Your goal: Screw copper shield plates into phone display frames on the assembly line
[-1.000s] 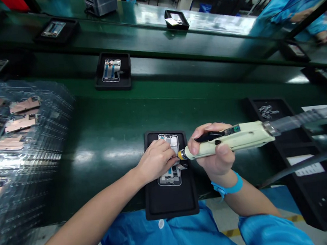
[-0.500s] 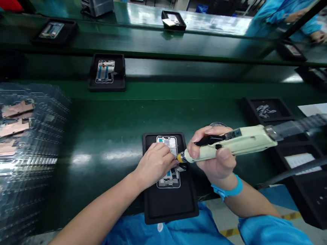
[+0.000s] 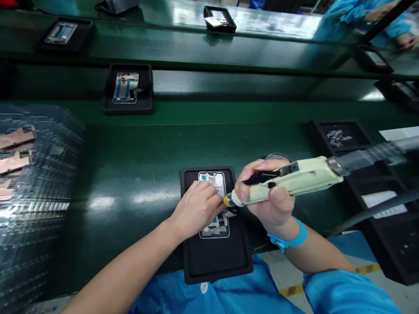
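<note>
My right hand (image 3: 271, 205) is wrapped around a pale green electric screwdriver (image 3: 305, 177), a finger along its black lever. The yellow-ringed nose of the tool points left, over an opened phone frame (image 3: 215, 231). This frame lies in a black tray (image 3: 218, 265) at the bench's front edge, right before me. My left hand (image 3: 199, 206) rests over the frame's left side, fingers bent together close to the screwdriver's nose. Whatever those fingertips hold is hidden, as is the bit's tip. A dark flex piece (image 3: 231, 213) sticks out at the frame's right side.
Stacked clear plastic trays (image 3: 50, 155) with copper-coloured parts stand at left. A black tray with another phone frame (image 3: 126, 88) sits farther back. Black compartment bins (image 3: 345, 134) and a grey cable (image 3: 381, 213) are on the right. A co-worker's blue sleeve (image 3: 358, 0) shows beyond.
The view has shifted a little, so most things sit slightly farther left. The screwdriver's rear end has moved left; its nose stays beside my left fingertips. Both hands keep their hold.
</note>
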A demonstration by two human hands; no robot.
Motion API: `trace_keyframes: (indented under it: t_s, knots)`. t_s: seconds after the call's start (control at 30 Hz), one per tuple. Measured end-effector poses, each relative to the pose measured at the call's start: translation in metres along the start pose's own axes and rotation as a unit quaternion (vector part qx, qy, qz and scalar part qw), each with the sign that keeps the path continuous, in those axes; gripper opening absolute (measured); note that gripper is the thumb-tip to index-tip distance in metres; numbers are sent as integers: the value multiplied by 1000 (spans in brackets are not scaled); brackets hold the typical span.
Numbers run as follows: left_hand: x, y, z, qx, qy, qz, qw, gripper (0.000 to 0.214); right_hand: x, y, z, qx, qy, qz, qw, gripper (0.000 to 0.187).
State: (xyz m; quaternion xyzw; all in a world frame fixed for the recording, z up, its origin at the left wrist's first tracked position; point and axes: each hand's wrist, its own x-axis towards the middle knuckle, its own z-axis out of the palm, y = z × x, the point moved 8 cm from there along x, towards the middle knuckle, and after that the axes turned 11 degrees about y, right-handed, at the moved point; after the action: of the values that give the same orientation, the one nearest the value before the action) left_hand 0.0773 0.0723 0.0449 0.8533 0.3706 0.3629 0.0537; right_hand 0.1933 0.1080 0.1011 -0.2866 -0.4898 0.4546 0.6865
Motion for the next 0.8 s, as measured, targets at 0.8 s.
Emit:
trace_keyframes:
  t_s: [0.8]
  knots:
    - [1, 1, -1, -7, 2, 1, 1000, 27, -2, 2, 0, -15, 15, 4, 1000, 30]
